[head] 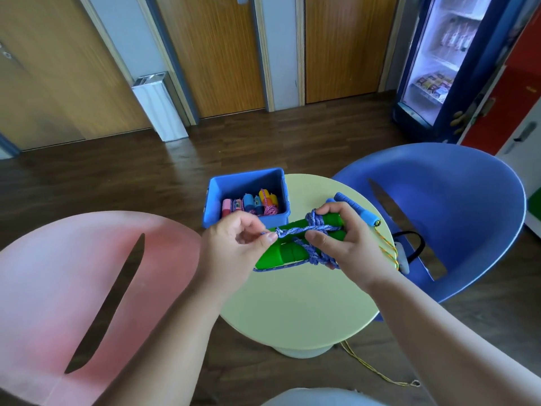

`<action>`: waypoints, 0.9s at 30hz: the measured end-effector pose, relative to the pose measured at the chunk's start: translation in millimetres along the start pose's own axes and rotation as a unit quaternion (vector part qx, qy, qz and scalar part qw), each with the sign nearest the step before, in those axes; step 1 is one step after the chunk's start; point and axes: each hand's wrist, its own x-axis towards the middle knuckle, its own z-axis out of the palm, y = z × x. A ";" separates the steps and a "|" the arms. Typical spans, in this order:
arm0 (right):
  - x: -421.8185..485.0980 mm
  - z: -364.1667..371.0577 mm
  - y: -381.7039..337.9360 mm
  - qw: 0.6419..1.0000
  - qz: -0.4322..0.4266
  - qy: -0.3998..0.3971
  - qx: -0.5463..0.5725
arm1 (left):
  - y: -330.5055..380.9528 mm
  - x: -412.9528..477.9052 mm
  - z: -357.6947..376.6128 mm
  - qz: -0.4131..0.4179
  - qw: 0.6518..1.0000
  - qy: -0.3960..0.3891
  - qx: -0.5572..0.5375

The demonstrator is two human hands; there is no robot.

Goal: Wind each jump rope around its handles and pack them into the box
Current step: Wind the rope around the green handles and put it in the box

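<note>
Pull the loose end of the blue-purple rope (310, 229) snug across the wraps and tuck it under a turn, so the bundle does not spring loose once you let go; press the two green handles (281, 254) side by side while you do it. The rope is braided and crosses the handles in uneven turns, bunched toward their right end, with one strand hanging slack below. Your left hand (231, 244) pinches the rope end between thumb and forefinger at the frame's centre; your right hand (345, 244) grips the handles and wraps, just right of it. The bundle sits above the round pale worktop (292, 303). Just behind it, the blue box (248, 173) holds several wound ropes (254, 204). At right lies a blue-handled rope (358, 208), its yellow cord (389, 248) unwound, likely next.
</note>
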 end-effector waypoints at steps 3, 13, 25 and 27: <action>1.5 -4.0 -4.9 1.000 -0.010 -0.019 0.003 | 4.3 5.4 -4.9 0.077 0.991 -0.057 0.093; 6.0 -2.4 -28.5 0.998 -0.040 0.010 0.055 | 28.7 15.7 -39.0 0.218 0.955 -0.012 0.201; 9.3 10.6 -45.5 0.989 0.027 0.023 0.143 | 21.4 6.1 -42.3 0.056 0.997 -0.003 0.061; 10.8 13.9 -53.6 0.987 0.035 0.022 0.158 | 24.6 8.6 -46.8 0.052 0.997 -0.019 0.050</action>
